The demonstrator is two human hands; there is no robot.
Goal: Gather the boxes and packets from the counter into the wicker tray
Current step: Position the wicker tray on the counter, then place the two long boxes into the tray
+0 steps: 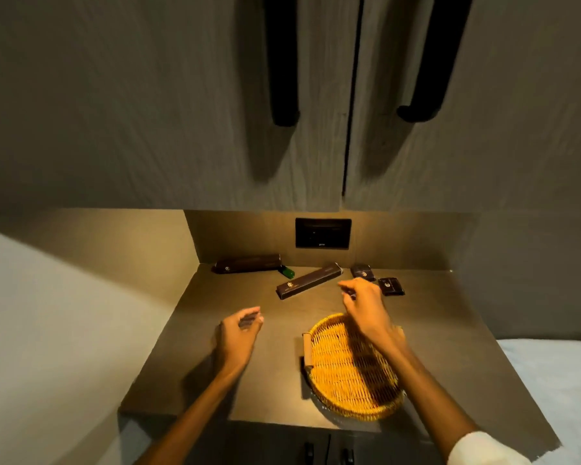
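My left hand hovers over the brown counter, fingers curled around a small dark packet. My right hand reaches past the far rim of the wicker tray; something dark sits at its fingertips, but blur keeps me from telling whether I grip it. The tray holds nothing. Beyond lie a long dark box, another long box against the back wall with a green object beside it, and two small dark packets.

Dim warm under-cabinet glow, motion-blurred
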